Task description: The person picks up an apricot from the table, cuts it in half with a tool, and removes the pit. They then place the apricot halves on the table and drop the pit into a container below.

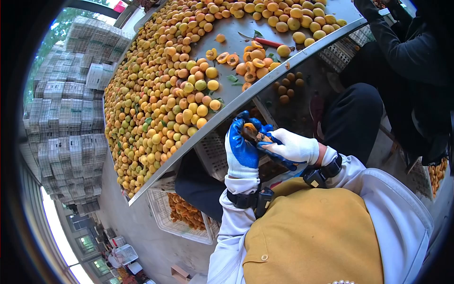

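Just off the metal table's edge, my left hand (241, 147), in a blue-and-white coated glove, is closed around a cut apricot (250, 128). A dark patch shows on the fruit's near side. My right hand (289, 147), gloved the same way, meets it from the right with fingers bent together. Something small and brownish lies at its fingertips, too hidden to name. Beyond my hands, halved apricots (256, 60) lie on the table in a small heap. A red-handled knife (268, 42) rests behind them.
Whole apricots (165, 94) cover much of the metal table (227, 40). Under it, a white crate (163, 215) holds orange pieces. Stacked crates (71, 113) stand at the left. A person in dark clothes (411, 52) sits at the right. Several fruits (285, 90) show below the table edge.
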Motion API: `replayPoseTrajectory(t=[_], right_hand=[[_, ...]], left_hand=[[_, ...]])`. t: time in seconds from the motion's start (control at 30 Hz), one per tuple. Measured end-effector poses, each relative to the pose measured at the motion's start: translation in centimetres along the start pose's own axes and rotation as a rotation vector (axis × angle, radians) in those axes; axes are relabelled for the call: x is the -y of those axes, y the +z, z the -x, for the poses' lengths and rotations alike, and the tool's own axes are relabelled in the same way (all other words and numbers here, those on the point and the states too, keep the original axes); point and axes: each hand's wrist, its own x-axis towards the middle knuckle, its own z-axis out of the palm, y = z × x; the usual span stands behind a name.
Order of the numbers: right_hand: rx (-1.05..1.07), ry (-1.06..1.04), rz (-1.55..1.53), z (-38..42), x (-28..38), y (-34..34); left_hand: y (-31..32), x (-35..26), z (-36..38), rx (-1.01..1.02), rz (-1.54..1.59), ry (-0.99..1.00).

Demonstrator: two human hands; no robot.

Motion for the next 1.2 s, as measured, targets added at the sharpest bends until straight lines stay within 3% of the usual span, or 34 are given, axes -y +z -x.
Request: replayPoseTrajectory(t=[0.13, 0.23, 0.3, 0.4, 0.63, 0.7, 0.9, 1.2], right_hand=[[0.008, -0.025, 0.031, -0.1, -0.5, 0.3], [-0.107, -0.061, -0.006, -0.4, -0.6, 0.9], [-0.102, 0.164, -0.086, -0.4, 0.0, 0.8], [-0.072, 0.042, -0.111, -0.9, -1.7, 0.8], [0.048, 0.111, -0.072, -0.2, -1.2, -0.5], [0.029, -0.055, 0.081, 0.1, -0.8, -0.5], [0.152, -0.163, 0.257, 0.2, -0.7, -0.6], [0.173, -0.28, 0.124, 0.0, -0.9, -0.3]], left_hand=[[-0.2, 0.0, 0.0, -0.081, -0.025, -0.025], [1.2, 0.3, 0.6, -0.13, -0.037, 0.023], [1.8, 0.6, 0.8, -0.16, -0.043, 0.054], [1.8, 0.8, 0.8, -0.159, -0.131, 0.152], [0.7, 0.1, 0.8, -0.083, 0.023, -0.039], [1.0, -0.1, 1.1, -0.057, 0.027, -0.051], [0.0, 0.0, 1.5, -0.093, 0.048, -0.139], [0.6, -0.7, 1.5, -0.19, 0.042, -0.09]])
